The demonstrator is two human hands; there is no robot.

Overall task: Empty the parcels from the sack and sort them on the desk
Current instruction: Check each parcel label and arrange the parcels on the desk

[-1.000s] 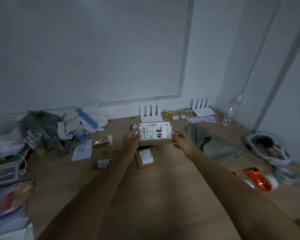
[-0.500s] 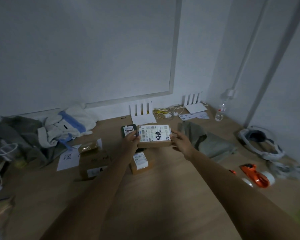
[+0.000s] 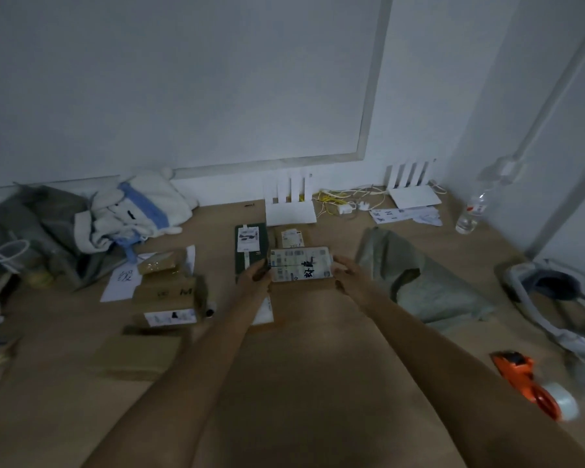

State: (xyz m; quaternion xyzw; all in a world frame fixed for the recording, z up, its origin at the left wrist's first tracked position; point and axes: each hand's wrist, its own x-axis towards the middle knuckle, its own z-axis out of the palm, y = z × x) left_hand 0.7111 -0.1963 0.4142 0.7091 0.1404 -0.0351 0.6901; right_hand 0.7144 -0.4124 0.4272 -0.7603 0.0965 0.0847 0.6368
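A small cardboard parcel (image 3: 299, 265) with a white shipping label and black handwriting is low over the wooden desk (image 3: 301, 383), at its middle. My left hand (image 3: 255, 276) grips its left end and my right hand (image 3: 347, 276) holds its right end. Behind it lie a dark green parcel (image 3: 250, 244) and a small labelled parcel (image 3: 291, 238). Another parcel (image 3: 265, 312) is partly hidden under my left forearm. To the left sit brown boxes (image 3: 169, 298) and a padded envelope (image 3: 159, 263). The grey-green sack (image 3: 419, 278) lies crumpled to the right.
Two white routers (image 3: 289, 206) (image 3: 412, 187) and cables stand by the wall. A water bottle (image 3: 471, 211) is at the back right. An orange tape dispenser (image 3: 534, 383) and a white headset (image 3: 561, 298) lie right. Clothes (image 3: 92, 221) are heaped at the left.
Both hands have lowered the labelled parcel toward the desk, just in front of the small labelled parcel. My view has swung left and down.
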